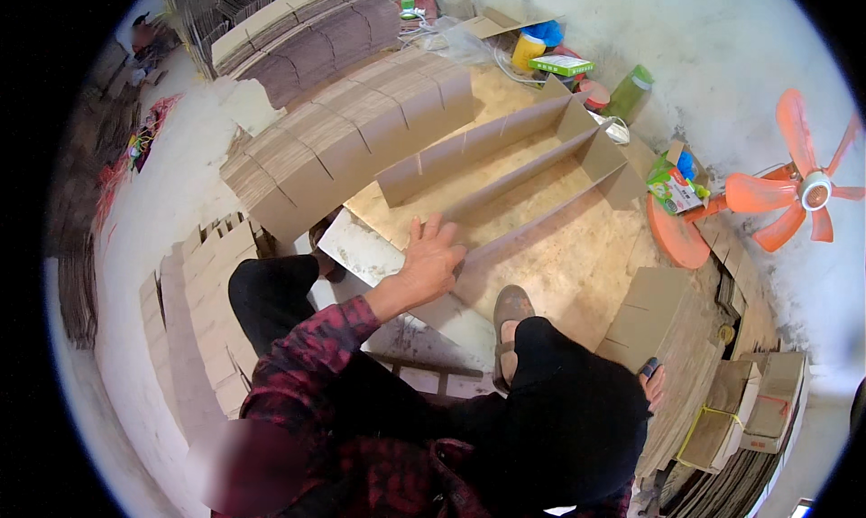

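My left hand [424, 261] is open over the wooden board [550, 261], fingers stretched toward the near ends of the upright cardboard strips [532, 180]. Its fingertips are at or just beside the strips; actual contact is hard to make out. These long strips stand on edge, roughly parallel, with cross pieces [600, 152] at their far right end. My right hand [654, 387] shows only in part beyond my right knee, its fingers laid against a stack of flat cardboard [663, 337]. Something dark covers one of its fingertips.
A long bundle of slotted cardboard [352, 130] lies beyond the strips, with another stack [302, 44] behind. An orange fan [812, 191] stands at the right, near a small green box [672, 186]. Cardboard boxes [722, 414] sit lower right. My shoe [512, 315] rests on the board.
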The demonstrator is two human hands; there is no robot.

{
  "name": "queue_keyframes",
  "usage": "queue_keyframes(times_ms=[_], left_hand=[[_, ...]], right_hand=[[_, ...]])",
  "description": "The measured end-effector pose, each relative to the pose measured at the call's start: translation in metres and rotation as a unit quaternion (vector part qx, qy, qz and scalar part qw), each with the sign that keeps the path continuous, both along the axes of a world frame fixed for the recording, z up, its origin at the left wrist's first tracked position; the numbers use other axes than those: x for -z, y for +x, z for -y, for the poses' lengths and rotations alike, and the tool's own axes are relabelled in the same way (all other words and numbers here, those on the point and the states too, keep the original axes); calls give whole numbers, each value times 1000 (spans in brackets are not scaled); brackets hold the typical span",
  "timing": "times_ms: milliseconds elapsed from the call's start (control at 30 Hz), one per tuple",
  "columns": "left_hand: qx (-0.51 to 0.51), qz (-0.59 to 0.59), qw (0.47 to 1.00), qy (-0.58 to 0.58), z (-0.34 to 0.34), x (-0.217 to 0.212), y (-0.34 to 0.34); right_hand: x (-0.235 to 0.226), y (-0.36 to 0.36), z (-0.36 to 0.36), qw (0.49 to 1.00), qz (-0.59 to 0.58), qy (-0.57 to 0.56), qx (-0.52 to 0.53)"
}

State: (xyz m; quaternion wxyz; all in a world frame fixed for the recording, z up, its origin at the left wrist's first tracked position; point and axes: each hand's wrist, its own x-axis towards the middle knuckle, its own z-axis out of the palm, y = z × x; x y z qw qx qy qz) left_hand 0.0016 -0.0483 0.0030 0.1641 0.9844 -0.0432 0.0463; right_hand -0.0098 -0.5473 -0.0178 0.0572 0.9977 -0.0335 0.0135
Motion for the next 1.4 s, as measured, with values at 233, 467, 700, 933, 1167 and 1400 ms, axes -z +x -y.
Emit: queue_keyframes(times_ms=[233,467,700,933,1167,1400], left_hand=[[-31,56,997,32,13,-2,-26],[-96,-89,979,-156,19,16,-33],[-91,-52,982,-159,18,11,-31],[-87,-18,982,-168,20,18,-19],[-88,-11,977,-195,27,21,-7],[-103,8,975,-195,37,24,5]], right_hand=[[-92,11,-1,954,118,275,-28],[-77,95,-87,821,128,532,-164],[-134,153,-260,760,-81,490,-420],[-131,181,-309,712,-42,455,-533],[-123,179,-317,730,-111,453,-500],[-106,173,-320,765,-116,400,-490]])
